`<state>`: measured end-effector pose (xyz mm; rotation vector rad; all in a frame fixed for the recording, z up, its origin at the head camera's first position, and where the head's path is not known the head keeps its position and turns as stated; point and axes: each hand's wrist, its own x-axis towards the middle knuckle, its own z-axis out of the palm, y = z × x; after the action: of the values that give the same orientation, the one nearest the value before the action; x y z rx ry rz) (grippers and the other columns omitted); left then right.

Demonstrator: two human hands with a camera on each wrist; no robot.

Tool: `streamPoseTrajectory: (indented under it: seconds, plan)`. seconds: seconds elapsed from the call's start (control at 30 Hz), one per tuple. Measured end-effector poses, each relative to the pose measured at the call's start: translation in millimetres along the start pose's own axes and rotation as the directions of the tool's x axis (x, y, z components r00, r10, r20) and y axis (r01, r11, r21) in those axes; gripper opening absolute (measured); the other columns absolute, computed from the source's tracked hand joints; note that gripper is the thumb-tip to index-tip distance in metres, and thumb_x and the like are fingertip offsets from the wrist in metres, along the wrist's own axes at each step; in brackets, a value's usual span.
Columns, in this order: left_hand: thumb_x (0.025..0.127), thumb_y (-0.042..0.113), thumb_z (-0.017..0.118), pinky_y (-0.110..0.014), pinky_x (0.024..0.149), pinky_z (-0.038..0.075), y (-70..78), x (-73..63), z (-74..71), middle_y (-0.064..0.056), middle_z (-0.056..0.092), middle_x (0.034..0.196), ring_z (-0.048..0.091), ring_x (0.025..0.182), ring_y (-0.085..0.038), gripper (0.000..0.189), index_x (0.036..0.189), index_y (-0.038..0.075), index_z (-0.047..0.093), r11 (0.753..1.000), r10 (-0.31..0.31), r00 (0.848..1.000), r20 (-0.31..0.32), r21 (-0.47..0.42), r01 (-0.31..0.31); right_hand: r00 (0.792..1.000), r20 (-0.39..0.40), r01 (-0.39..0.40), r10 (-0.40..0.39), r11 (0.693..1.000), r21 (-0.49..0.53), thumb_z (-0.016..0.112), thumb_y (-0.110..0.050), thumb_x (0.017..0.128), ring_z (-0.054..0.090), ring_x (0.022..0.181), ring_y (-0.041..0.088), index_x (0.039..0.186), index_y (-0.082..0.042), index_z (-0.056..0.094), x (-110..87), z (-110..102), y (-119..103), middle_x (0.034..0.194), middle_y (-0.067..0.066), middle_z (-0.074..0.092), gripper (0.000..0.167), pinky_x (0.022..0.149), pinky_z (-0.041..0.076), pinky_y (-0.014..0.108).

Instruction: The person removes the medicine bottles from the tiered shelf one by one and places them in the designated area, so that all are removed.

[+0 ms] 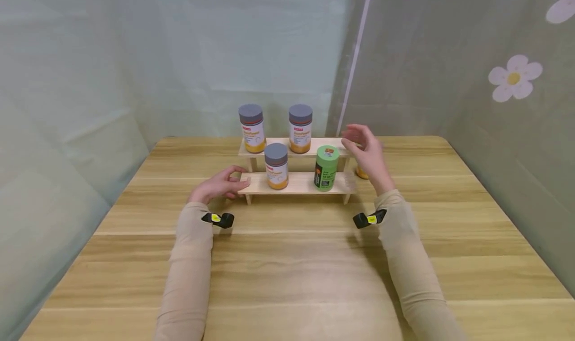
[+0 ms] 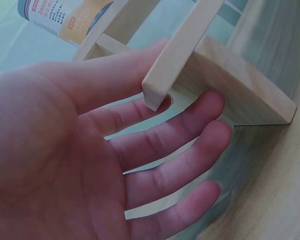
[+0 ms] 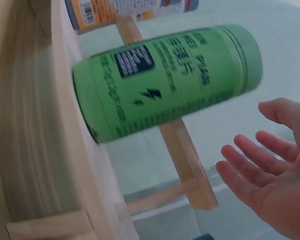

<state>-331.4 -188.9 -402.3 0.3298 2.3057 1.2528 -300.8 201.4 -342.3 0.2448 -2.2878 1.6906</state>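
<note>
A two-tier wooden rack (image 1: 296, 185) stands on the table. My left hand (image 1: 220, 183) pinches the left end of its lower board, thumb on top and index finger beneath, while the other fingers stay loosely bent in the left wrist view. On the lower tier are a grey-lidded supplement jar (image 1: 276, 169) and a green bottle (image 1: 325, 170), both upright. Two more grey-lidded jars, one at left (image 1: 252, 131) and another (image 1: 300, 131) nearer the middle, occupy the upper tier. My right hand (image 1: 367, 154) hovers by that tier's right end, fingers apart and holding nothing in the right wrist view.
Behind my right wrist, an orange-bottomed jar (image 1: 362, 172) shows only in part, right of the rack. The wood-grain table (image 1: 287, 271) extends toward me. A pale curtain (image 1: 233, 46) hangs behind its far edge, and a flowered grey curtain (image 1: 471, 56) lines the right.
</note>
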Motion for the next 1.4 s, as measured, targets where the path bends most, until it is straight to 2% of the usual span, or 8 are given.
streamPoseTrajectory:
  seconds: [0.13, 0.4, 0.8, 0.97, 1.2, 1.4]
  plan:
    - [0.098, 0.035, 0.056, -0.035, 0.089, 0.051, 2.2, 1.3, 0.2, -0.029, 0.05, 0.136, 0.063, 0.096, -0.018, 0.063, 0.146, 0.007, 0.027, 1.0, 0.007, 1.0, 0.005, 0.0, -0.007, 0.999, -0.041, 0.01, -0.01, 1.0, 0.005, 0.061, -0.024, 0.096, 0.054, 0.124, 0.027, 0.135, -0.006, 0.048, 0.1, 7.1, -1.7, 0.131, 0.017, 0.058, 0.045, 0.108, 0.041, 0.043]
    - [0.098, 0.032, 0.056, -0.036, 0.086, 0.051, 6.4, -0.3, 3.4, -0.03, 0.051, 0.133, 0.062, 0.1, -0.025, 0.062, 0.145, 0.006, 0.027, 0.999, 0.02, 1.0, -0.004, 0.029, -0.02, 0.995, -0.082, 0.056, -0.058, 0.998, -0.019, 0.062, -0.021, 0.096, 0.057, 0.122, 0.03, 0.131, -0.005, 0.051, -4.1, 16.2, -7.4, 0.129, 0.018, 0.059, 0.041, 0.105, 0.044, 0.043]
    - [0.098, 0.034, 0.056, -0.037, 0.087, 0.05, 5.1, -2.9, 3.3, -0.028, 0.051, 0.133, 0.061, 0.1, -0.026, 0.062, 0.146, 0.007, 0.027, 0.999, -0.001, 1.0, -0.015, 0.032, 0.002, 0.997, -0.07, 0.024, -0.025, 1.0, -0.019, 0.062, -0.027, 0.096, 0.055, 0.124, 0.028, 0.134, -0.008, 0.05, -3.7, 29.3, -16.9, 0.133, 0.015, 0.058, 0.043, 0.106, 0.043, 0.044]
    - [0.098, 0.033, 0.056, -0.039, 0.089, 0.05, 5.1, -4.7, 2.5, -0.03, 0.048, 0.137, 0.061, 0.104, -0.03, 0.062, 0.146, 0.007, 0.027, 1.0, -0.002, 1.0, -0.01, 0.028, 0.002, 0.995, -0.077, 0.063, -0.065, 0.997, -0.04, 0.063, -0.023, 0.095, 0.057, 0.123, 0.027, 0.131, -0.008, 0.053, 2.2, 34.2, -25.1, 0.131, 0.016, 0.059, 0.04, 0.107, 0.043, 0.041]
    - [0.098, 0.034, 0.055, -0.039, 0.089, 0.05, 6.4, -6.2, 3.6, -0.03, 0.047, 0.138, 0.061, 0.105, -0.031, 0.062, 0.146, 0.007, 0.026, 1.0, 0.0, 1.0, -0.013, 0.029, 0.001, 0.993, -0.066, 0.097, -0.102, 0.992, -0.079, 0.062, -0.019, 0.095, 0.057, 0.122, 0.027, 0.13, -0.007, 0.053, 7.1, 39.6, -42.6, 0.13, 0.014, 0.06, 0.038, 0.106, 0.045, 0.039]
    - [0.098, 0.034, 0.055, -0.035, 0.086, 0.05, 5.6, -4.8, 3.9, -0.03, 0.048, 0.138, 0.062, 0.101, -0.027, 0.061, 0.145, 0.008, 0.026, 1.0, -0.005, 1.0, -0.01, 0.026, 0.005, 0.998, -0.016, 0.05, -0.054, 0.985, -0.167, 0.06, -0.016, 0.096, 0.056, 0.123, 0.03, 0.136, -0.006, 0.046, 12.0, 43.1, -50.3, 0.131, 0.017, 0.058, 0.043, 0.106, 0.044, 0.041]
